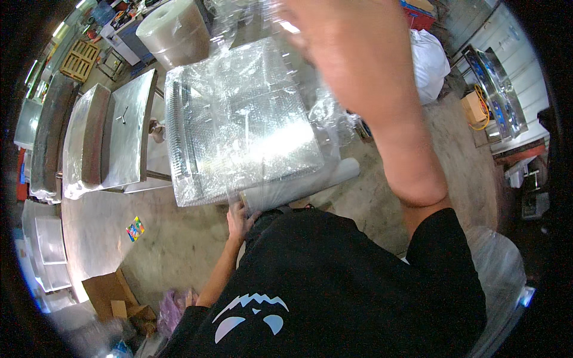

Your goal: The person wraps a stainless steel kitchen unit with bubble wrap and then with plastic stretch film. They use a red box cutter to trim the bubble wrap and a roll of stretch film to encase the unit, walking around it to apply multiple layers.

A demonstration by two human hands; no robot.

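Note:
A large, flat rectangular package (245, 125) wrapped in clear bubble wrap lies in front of me. Along its near edge runs a roll of clear stretch film (310, 182). My left hand (239, 222) grips the roll's left end, fingers curled at its edge. Raised at the top, my right hand (316, 27) is close to the camera and smeared by motion; its fingers are partly out of the picture. Loose clear film (236, 21) hangs beside that hand and spreads over the package, so whether the fingers pinch it is hidden.
A big bubble wrap roll (173, 36) stands behind the package. To the left is a metal table (128, 131) with a long wrapped bundle (86, 140). A torn cardboard box (110, 292) and a colourful packet (135, 229) lie on the floor. A white sack (428, 65) sits far right.

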